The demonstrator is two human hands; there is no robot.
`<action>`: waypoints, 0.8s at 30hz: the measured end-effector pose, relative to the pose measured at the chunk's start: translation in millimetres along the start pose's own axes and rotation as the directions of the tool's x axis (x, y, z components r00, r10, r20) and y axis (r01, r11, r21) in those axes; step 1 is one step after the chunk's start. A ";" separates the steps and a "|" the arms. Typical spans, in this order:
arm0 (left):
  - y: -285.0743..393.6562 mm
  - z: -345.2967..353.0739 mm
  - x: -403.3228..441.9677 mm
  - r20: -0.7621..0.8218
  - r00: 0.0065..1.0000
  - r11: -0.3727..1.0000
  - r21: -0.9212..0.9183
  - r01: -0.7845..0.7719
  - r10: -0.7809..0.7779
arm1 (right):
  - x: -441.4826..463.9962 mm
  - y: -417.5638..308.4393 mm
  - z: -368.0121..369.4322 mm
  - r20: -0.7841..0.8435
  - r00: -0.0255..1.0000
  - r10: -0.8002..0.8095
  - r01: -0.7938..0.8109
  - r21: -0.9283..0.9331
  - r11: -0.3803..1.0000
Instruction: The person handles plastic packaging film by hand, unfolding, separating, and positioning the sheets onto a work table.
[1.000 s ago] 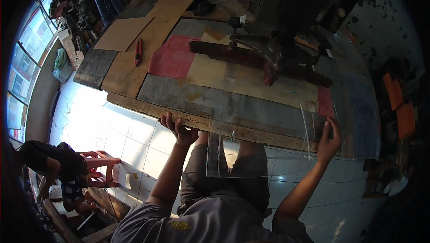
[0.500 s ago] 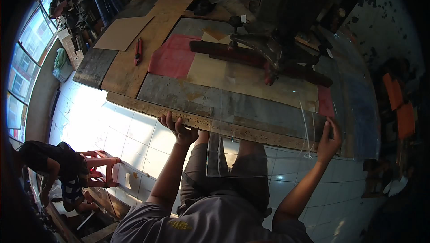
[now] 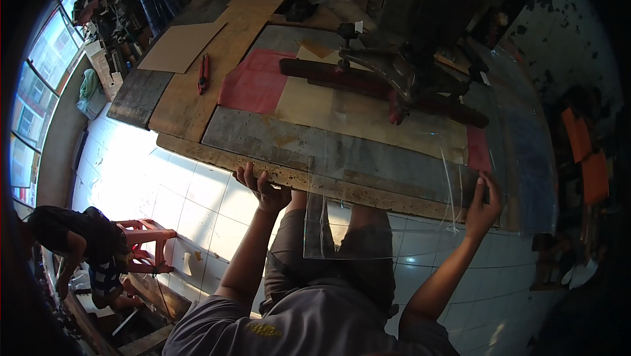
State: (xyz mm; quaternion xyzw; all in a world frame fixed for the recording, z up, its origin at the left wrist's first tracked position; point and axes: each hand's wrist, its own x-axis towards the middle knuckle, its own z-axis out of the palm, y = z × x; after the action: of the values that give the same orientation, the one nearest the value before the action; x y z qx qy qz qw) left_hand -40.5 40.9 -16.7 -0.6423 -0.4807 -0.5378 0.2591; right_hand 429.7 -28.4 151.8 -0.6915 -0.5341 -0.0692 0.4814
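Note:
My left hand rests at the front edge of the wooden table, its fingers curled apart and holding nothing. At the right, my right hand pinches the side of a clear plastic sheet that hangs over the table edge above my legs. Under the sheet's far part lies a grey board with cream and red pieces. Above them stands a dark machine with a long dark red bar.
A red cutter and a cardboard sheet lie on the table's left part. At lower left another person bends beside a red stool. Orange objects are at the far right.

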 end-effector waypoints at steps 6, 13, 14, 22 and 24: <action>0.9 0.6 1.8 -0.011 1.000 1.000 0.002 -0.003 0.003 | 0.0 -0.5 0.2 -0.002 1.000 0.003 -0.003 0.000 1.000; 1.6 -0.1 2.1 -0.011 1.000 1.000 -0.005 0.003 -0.003 | -0.4 3.2 -1.6 0.034 0.999 0.006 -0.006 -0.017 1.000; 1.5 -0.1 2.1 -0.011 1.000 1.000 -0.002 0.003 -0.003 | -0.6 3.9 -1.5 0.035 0.999 0.011 -0.010 -0.014 1.000; -0.2 1.3 0.6 -0.020 1.000 1.000 0.011 -0.001 0.001 | -0.7 1.6 -1.4 0.030 0.999 0.020 -0.019 -0.018 1.000; -0.2 1.0 0.4 -0.015 1.000 1.000 0.013 -0.001 0.001 | -0.8 2.4 -1.3 0.029 0.999 0.020 -0.019 -0.027 0.999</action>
State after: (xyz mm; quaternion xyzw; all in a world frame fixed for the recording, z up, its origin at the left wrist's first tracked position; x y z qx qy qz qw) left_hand -40.3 42.0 -16.7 -0.6367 -0.4819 -0.5393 0.2674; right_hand 431.8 -29.8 150.5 -0.7039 -0.5335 -0.0615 0.4650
